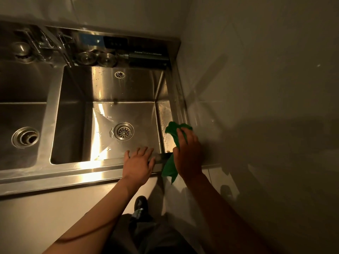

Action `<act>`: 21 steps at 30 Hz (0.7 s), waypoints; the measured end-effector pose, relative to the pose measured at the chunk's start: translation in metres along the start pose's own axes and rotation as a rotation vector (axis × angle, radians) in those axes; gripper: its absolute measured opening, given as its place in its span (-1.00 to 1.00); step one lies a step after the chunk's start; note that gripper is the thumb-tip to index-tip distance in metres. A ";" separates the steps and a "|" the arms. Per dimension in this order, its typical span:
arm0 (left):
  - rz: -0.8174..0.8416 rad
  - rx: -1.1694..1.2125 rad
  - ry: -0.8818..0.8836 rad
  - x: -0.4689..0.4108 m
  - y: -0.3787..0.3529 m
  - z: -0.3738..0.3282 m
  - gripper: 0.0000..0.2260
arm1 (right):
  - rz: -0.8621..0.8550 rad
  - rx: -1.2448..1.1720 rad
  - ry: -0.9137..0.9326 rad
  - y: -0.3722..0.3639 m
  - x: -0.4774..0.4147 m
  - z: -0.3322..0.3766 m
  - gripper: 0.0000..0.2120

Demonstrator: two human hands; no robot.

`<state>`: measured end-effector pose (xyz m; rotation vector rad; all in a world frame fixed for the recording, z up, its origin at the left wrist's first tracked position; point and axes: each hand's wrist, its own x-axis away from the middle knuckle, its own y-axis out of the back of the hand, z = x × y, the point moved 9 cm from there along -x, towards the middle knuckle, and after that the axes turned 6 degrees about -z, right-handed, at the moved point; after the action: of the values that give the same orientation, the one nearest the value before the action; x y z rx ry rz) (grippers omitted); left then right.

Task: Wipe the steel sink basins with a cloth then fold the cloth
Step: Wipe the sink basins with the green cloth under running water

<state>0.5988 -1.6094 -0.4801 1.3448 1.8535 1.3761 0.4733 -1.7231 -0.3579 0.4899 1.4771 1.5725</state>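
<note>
A steel double sink fills the view. The right basin [139,110] has a round drain [123,131] in its floor and water drops on its walls. Only part of the left basin [22,114] shows at the left edge. My right hand [189,153] grips a green cloth [173,130] at the right basin's near right corner; the cloth bunches above my fingers and hangs down over the front rim. My left hand [138,162] rests flat on the front rim [88,171], fingers spread, holding nothing.
A faucet [55,44], steel strainer lids [95,58] and a dark box [148,56] sit on the back ledge. A wall [256,88] stands close on the right. My shoe [140,204] is on the floor below.
</note>
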 end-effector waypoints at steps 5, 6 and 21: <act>-0.025 -0.014 0.006 -0.006 0.000 -0.001 -0.47 | 0.225 0.095 -0.046 -0.047 0.009 -0.019 -0.40; -0.034 -0.016 0.002 -0.006 0.000 -0.002 -0.45 | 0.256 0.102 -0.055 -0.057 0.015 -0.023 -0.41; -0.025 0.071 -0.002 -0.064 0.001 0.014 -0.39 | 0.200 0.148 0.009 -0.105 -0.046 -0.027 -0.30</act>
<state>0.6369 -1.6606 -0.4958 1.3522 1.9280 1.3074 0.5108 -1.7874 -0.4485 0.7361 1.5989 1.6271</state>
